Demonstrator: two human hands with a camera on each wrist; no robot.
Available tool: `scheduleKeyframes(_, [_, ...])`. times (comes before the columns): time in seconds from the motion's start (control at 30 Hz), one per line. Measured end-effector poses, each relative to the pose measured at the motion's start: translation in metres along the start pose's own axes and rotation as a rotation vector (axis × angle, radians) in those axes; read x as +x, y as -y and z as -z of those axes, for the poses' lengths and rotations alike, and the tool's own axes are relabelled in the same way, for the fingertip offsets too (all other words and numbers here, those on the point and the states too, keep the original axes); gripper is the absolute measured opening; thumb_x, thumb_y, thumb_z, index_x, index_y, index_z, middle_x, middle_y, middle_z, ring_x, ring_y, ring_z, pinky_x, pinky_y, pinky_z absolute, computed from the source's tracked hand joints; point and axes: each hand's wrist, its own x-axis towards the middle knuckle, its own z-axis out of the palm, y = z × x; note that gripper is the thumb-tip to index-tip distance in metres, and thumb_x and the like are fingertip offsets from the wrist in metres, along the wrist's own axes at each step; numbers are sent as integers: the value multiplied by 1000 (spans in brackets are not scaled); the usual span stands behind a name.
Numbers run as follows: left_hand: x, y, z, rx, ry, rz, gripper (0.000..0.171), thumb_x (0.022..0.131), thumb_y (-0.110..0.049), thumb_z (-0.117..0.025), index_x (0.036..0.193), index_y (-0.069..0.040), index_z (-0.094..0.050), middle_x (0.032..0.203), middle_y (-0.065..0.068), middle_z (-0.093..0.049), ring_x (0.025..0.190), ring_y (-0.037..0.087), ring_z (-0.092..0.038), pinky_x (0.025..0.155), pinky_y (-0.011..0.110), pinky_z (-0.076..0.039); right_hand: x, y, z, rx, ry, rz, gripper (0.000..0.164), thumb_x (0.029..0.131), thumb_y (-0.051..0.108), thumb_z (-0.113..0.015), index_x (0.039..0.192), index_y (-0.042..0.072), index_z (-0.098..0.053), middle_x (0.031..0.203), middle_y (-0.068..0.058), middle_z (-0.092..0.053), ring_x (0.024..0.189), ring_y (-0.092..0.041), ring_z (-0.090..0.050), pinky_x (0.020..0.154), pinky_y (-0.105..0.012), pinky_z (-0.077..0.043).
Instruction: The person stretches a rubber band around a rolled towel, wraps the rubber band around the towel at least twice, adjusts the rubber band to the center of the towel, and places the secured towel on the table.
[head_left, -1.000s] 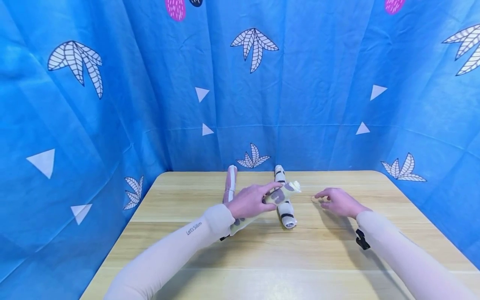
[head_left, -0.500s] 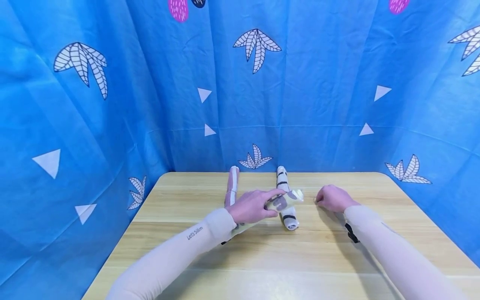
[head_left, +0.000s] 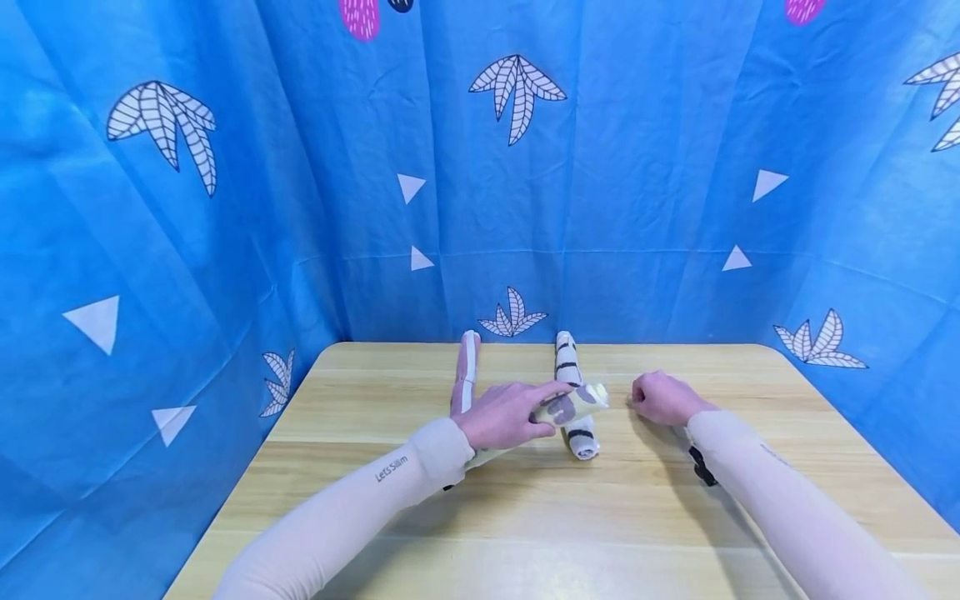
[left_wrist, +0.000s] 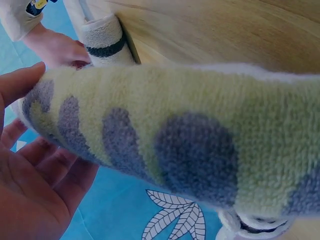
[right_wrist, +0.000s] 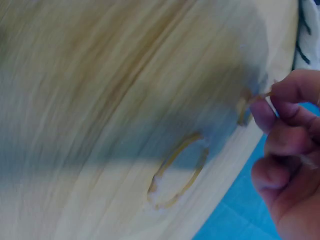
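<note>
Grips a yellow-green roll [head_left: 573, 405] with the left hand [head_left: 506, 414], dead centre of the head view, clamping it between thumb and fingers! Slants it up towards the right, grey-purple patches showing, and crosses it in front of a black-striped white roll [head_left: 566, 358]; can't tell whether touching there. Hooks the thumb over the top at the left of the left wrist view and spreads the fingers along the underside.

Over to the right of centre: brings thumb and fingertips together with the right hand [head_left: 666, 398]. Pinches a thin tan band [right_wrist: 244, 111], by the look of it, at the right of the right wrist view, too blurred to make out in full. Leaves a tan loop [right_wrist: 195, 177] lying on the table [head_left: 562, 533], below centre there, apart from the fingers.

Shows a pink roll [head_left: 466, 371], white-striped, left of centre in the head view, partly hidden behind the left hand. Fills the upper half with blue curtain [head_left: 637, 125], printed with white leaves and triangles.
</note>
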Motion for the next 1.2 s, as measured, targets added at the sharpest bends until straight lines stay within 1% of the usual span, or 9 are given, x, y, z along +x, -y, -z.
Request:
scheduleKeyframes(0.13, [0,2,-1,-1,1,-6,62,94,-41,-70,149,-41,-41,104,-9,-66,74,7,-56,59,23,-44,-1,1,-1,200,-6,10,9,95,12,-63,90,5,-64,79,-5,-65,71,-16,-58,65,-31,-49])
scheduleKeyframes(0.33, [-3,4,-3,-16,6,10,61,94,-38,-70,148,-41,-42,110,-7,-68,79,7,-58,61,23,-45,-5,2,2,467,36,-43,16,100,9,-53,104,-5,-60,74,-12,-63,53,-11,-51,48,-24,-43])
scheduleKeyframes(0.43, [-4,5,-3,-25,9,23,61,95,-38,-70,148,-43,-41,114,-6,-68,81,8,-58,61,24,-46,-9,5,6,479,77,-56,21,98,12,-60,107,-5,-64,71,-12,-61,52,-13,-52,49,-27,-46])
scheduleKeyframes(0.57, [-4,7,-3,-16,8,21,61,95,-37,-69,149,-42,-41,115,-6,-68,81,8,-58,61,24,-45,-13,6,7,413,126,-59,18,93,17,-69,91,-1,-69,64,-7,-62,52,-14,-56,53,-29,-48])
scheduleKeyframes(0.67, [-4,7,-4,-2,8,14,61,95,-36,-69,149,-42,-40,116,-6,-68,81,8,-58,62,25,-45,-16,5,6,409,154,-67,26,94,20,-67,78,1,-66,57,-2,-59,49,-11,-53,51,-25,-45])
scheduleKeyframes(0.77, [-4,8,-6,12,9,12,61,96,-35,-68,149,-42,-40,118,-7,-68,80,8,-57,60,24,-44,-17,3,5,480,176,-74,32,97,24,-64,78,-2,-67,55,1,-55,45,-8,-46,46,-23,-40])
scheduleKeyframes(0.97, [-3,9,-6,38,0,7,60,97,-34,-66,150,-42,-39,117,-7,-67,77,9,-56,57,24,-41,-18,5,8,678,185,30,37,104,30,-54,114,0,-72,56,0,-47,43,-7,-36,46,-26,-36])
scheduleKeyframes(1.07, [-4,8,-7,37,3,13,60,97,-34,-65,150,-42,-39,118,-7,-67,78,9,-56,58,24,-42,-21,11,10,793,209,85,41,107,30,-48,132,1,-64,58,-1,-47,45,-9,-39,51,-28,-40])
scheduleKeyframes(1.2, [-5,8,-8,29,2,31,60,97,-35,-65,150,-43,-39,121,-6,-67,78,9,-57,58,24,-43,-25,22,12,952,218,94,45,108,21,-39,148,2,-47,70,-7,-59,50,-10,-48,51,-26,-43])
